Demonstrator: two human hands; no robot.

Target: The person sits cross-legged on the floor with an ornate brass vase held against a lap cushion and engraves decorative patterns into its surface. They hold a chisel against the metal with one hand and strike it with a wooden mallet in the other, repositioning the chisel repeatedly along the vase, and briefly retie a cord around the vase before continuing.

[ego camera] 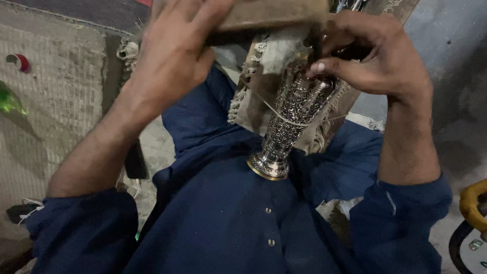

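An engraved silver metal vase (pixel 291 116) with a gold-rimmed foot rests tilted against my chest, foot toward me. My left hand (pixel 175 48) grips a brown wooden block (pixel 264 12) held over the vase's upper end. My right hand (pixel 370 50) is curled tight around a dark thin tool (pixel 350 50) set against the vase's upper body. A thin string (pixel 269 109) crosses the vase. Under the vase lies a frayed piece of cloth (pixel 258 76).
A woven mat (pixel 56 101) covers the floor on the left, with a green object (pixel 10 101) and a small red-and-white thing (pixel 19 62) on it. A dark flat phone-like item (pixel 136 162) lies by my left arm. A yellow curved object (pixel 472 203) sits at the right edge.
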